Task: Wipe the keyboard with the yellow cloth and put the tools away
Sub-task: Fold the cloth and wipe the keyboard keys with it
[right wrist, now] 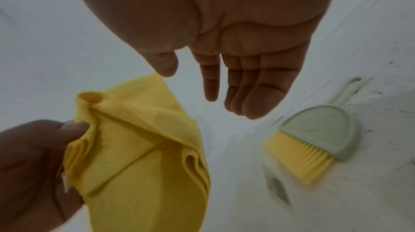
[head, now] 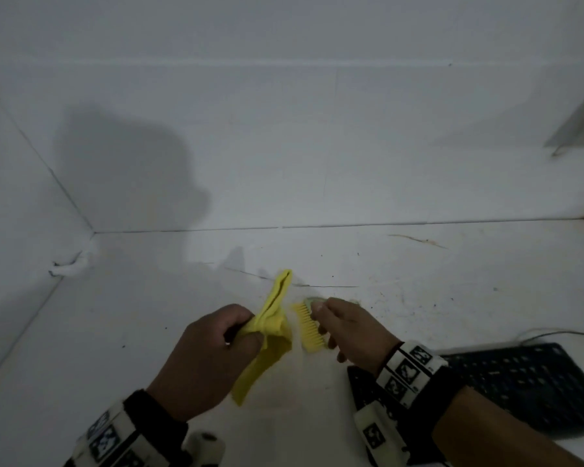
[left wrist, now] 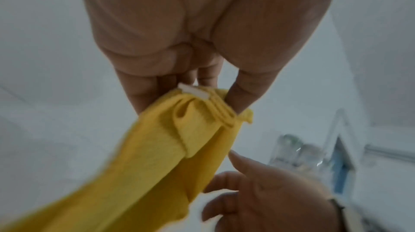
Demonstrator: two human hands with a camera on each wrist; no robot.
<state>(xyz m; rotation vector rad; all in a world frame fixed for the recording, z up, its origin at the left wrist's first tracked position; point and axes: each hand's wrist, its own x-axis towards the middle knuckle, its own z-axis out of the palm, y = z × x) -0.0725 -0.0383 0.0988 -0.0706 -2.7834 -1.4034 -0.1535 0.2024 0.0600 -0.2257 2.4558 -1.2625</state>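
The left hand (head: 203,358) pinches the bunched yellow cloth (head: 270,335) above the white table (head: 115,332); the right hand (head: 351,328), fingers straight and empty, hovers over the brush (right wrist: 314,140). The keyboard (head: 526,382) lies right. Likely next: spread the cloth and wipe.

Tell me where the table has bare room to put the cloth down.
Bare table lies left of the left hand, toward the corner, and ahead near the wall. It is crowded on the right: brush under the right hand, keyboard behind it.
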